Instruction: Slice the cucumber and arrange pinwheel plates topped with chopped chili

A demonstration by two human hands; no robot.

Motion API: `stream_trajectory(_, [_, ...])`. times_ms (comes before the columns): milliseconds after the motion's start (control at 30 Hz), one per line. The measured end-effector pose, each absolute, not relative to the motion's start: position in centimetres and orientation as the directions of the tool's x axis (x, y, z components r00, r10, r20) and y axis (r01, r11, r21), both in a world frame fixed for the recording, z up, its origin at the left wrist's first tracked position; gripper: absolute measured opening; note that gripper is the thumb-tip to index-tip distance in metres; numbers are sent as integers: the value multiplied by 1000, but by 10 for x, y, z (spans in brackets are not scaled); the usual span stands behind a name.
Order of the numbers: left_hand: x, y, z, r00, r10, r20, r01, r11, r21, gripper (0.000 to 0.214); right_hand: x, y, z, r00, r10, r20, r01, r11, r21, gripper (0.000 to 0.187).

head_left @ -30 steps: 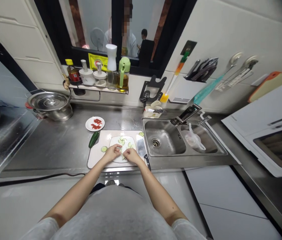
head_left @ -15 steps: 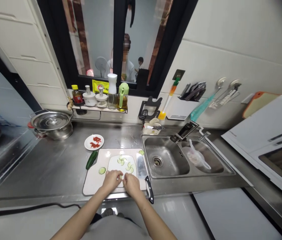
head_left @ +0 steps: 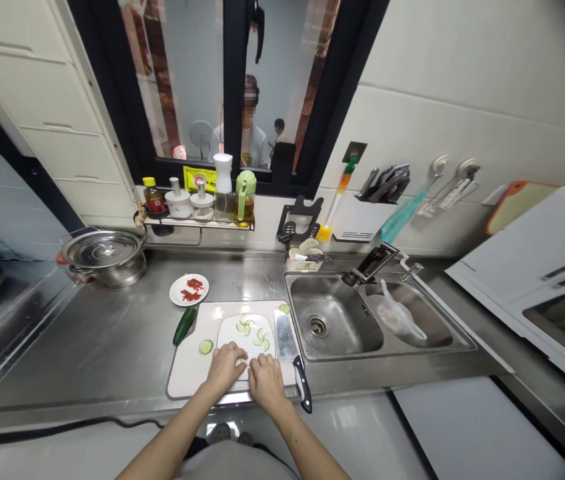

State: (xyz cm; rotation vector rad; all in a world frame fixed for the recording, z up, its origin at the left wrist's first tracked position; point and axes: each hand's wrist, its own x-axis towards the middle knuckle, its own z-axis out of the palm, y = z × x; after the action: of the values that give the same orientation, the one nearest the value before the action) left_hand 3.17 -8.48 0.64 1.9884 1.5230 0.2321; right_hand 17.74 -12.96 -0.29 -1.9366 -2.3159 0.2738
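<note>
A white cutting board [head_left: 189, 373] lies on the steel counter, with a white plate [head_left: 227, 329] on it. Several cucumber slices [head_left: 245, 327] sit on the plate, and one slice [head_left: 205, 347] lies on the board to its left. My left hand [head_left: 225, 366] and my right hand [head_left: 265, 379] rest side by side at the plate's near edge, fingers curled and pinched together over slices there. What they grip is too small to make out. A cleaver [head_left: 289, 353] with a black handle lies on the board just right of my right hand.
A piece of whole cucumber [head_left: 184, 325] lies left of the board, a small plate of red chilli [head_left: 189, 289] behind it. A lidded steel pot [head_left: 105, 255] stands at far left. The sink [head_left: 332, 320] with a plastic bag [head_left: 397, 315] is to the right. People stand behind the window.
The camera has tilted up, so the counter sits lower in view. Both hands have stayed together at the plate's near edge, shifting only slightly.
</note>
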Motion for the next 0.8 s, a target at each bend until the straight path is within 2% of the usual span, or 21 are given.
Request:
stream_trajectory(433, [30,-84,3,328,914,-240,819,-149,554,23,175,-133,-12,-193,980,53,964,199,-177,17])
stream_trajectory(800, [29,-86,3,306,924,-229,821,-135,555,23,172,-134,-8,-223,975,17,964,223,-146,19])
